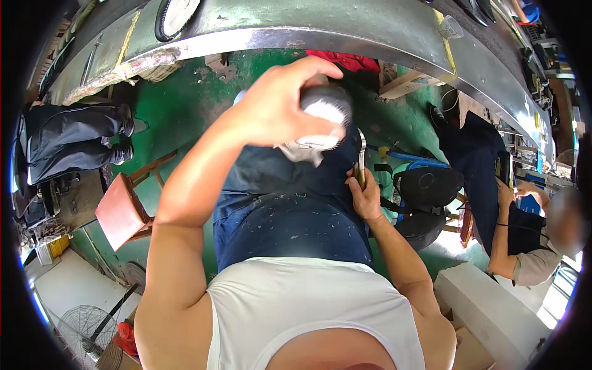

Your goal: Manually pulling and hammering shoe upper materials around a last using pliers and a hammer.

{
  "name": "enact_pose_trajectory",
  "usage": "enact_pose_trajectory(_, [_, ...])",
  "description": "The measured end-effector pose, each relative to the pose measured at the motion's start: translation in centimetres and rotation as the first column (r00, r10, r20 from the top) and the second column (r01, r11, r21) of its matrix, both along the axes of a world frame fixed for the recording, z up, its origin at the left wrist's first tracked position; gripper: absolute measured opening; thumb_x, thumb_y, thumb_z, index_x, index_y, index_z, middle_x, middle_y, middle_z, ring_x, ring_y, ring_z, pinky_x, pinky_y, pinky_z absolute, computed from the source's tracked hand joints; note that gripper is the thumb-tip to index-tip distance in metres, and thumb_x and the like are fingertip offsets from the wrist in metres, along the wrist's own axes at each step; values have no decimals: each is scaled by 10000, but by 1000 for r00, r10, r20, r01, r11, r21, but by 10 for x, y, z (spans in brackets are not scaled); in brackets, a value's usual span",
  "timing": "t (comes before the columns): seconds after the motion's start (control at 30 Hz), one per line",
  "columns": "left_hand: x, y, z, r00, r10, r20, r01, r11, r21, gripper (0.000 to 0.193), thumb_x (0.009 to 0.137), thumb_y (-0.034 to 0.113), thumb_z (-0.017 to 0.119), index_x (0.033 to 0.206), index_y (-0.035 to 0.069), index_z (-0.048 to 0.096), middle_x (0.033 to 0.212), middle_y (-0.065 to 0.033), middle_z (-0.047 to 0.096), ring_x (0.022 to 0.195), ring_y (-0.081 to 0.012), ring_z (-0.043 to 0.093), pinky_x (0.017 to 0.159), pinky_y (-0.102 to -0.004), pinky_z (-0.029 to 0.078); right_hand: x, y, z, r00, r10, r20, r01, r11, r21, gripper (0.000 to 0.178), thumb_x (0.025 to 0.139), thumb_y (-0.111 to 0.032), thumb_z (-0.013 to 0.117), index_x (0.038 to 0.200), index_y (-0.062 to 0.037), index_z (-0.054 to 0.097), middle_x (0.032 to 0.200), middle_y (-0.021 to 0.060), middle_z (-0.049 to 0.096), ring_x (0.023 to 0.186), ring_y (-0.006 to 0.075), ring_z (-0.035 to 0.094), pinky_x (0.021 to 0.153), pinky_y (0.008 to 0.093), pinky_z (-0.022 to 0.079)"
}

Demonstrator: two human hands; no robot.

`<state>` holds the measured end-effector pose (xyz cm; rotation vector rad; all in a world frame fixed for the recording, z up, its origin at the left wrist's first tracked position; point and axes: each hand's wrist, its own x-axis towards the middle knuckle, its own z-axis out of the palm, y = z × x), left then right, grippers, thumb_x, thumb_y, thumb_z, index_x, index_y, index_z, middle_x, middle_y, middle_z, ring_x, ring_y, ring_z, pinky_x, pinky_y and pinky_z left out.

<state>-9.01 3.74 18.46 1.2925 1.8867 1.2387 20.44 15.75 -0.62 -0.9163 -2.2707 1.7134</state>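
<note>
My left hand (pixel 271 105) is raised above my lap, fingers wrapped round a shoe (pixel 328 114) with a black upper and a whitish underside. The shoe is tilted and slightly blurred, its far part hidden behind my fingers and palm. A pale, crumpled piece of material (pixel 302 153) hangs below it. Lower, beside my right thigh, my right hand (pixel 365 196) is closed round the handles of metal pincers (pixel 361 151). Their curved head points up toward the bench, apart from the shoe.
A metal-topped bench (pixel 345 43) runs across the front, carrying a white-soled shoe (pixel 177 17) at left and black shoes (pixel 478 9) at far right. A reddish stool (pixel 122 213) stands left, a black bag (pixel 428 188) right. A co-worker (pixel 527 259) sits farther right; another person's legs (pixel 77 139) show left.
</note>
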Motion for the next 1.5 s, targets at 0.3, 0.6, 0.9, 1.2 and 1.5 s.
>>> enact_pose_trajectory(0.3, [27,18,-200,186,501,845,-110,865,-489,586,1022,557,467,1148,26,681,1055,-108,722,906,-209,693,822,-380,554,-20,23,65,914,348,209,-376,919,114,416,955,-175,590,1327,5,541,1051,217,693,988,377,678,874,404,514])
enact_pose_trajectory(0.6, [65,2,-217,397,470,788,-293,879,-376,592,1074,504,343,1287,23,614,1195,-118,665,1063,-202,623,962,-333,479,-75,37,101,804,473,361,-591,705,392,499,927,-176,622,1338,74,487,1204,309,617,1153,461,583,977,457,470])
enact_pose_trajectory(0.9, [69,-22,-211,165,447,879,-315,869,-383,629,1065,536,333,1290,16,606,1205,-107,666,1084,-214,628,998,-344,477,-100,31,76,681,573,456,-669,740,69,316,948,-285,598,957,30,626,911,268,663,883,456,637,803,510,491])
enact_pose_trajectory(1.2, [57,-9,-197,366,318,875,-350,918,-188,623,1003,348,622,1511,68,396,1308,-59,599,1159,-149,561,1018,-313,444,-89,19,70,793,447,413,-274,868,-414,312,970,-241,607,1148,15,618,824,86,680,717,159,663,650,327,512])
enact_pose_trajectory(1.5, [66,3,-204,485,458,745,-404,873,-273,578,995,334,623,1458,34,452,1253,-94,627,1124,-162,590,990,-304,463,-95,27,48,826,407,390,-185,849,-495,245,1002,-257,572,1038,-18,611,803,48,633,659,85,561,479,246,426])
